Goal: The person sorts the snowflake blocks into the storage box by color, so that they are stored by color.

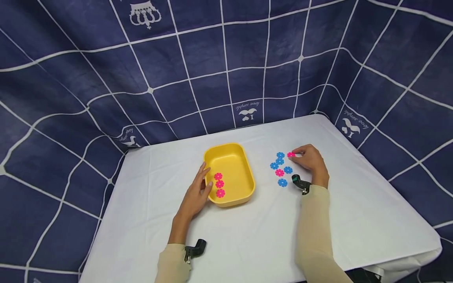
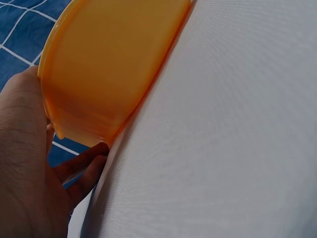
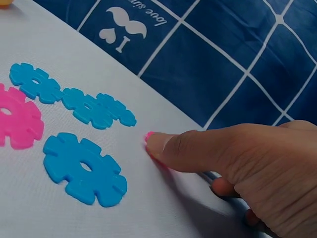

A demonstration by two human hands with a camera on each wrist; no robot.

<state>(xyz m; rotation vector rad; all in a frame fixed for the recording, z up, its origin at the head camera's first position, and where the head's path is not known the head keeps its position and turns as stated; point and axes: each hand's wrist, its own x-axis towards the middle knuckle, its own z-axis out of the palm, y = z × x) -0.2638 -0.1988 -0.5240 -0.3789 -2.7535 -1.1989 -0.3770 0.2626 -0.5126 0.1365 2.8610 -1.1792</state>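
A yellow plastic tray [image 1: 231,169] stands on the table, with several pink notched discs [image 1: 220,184] inside along its left side. My left hand [image 1: 196,195] holds the tray's left edge, thumb at the rim and fingers along the outer wall. In the left wrist view some fingertips [image 2: 94,158] reach the tray's lower edge. Over to the right, my right hand [image 1: 312,160] pinches a pink notched disc [image 1: 290,155] between thumb and finger. Only a sliver of that disc shows past the thumb in the right wrist view. Blue notched discs [image 3: 85,168] lie beside this hand.
Several blue discs [image 1: 288,170] and a pink disc [image 1: 279,173] lie loosely grouped on the white tablecloth [image 1: 247,236], right of the tray. A dark blue curtain [image 1: 198,90] with white lines hangs behind and beside the table.
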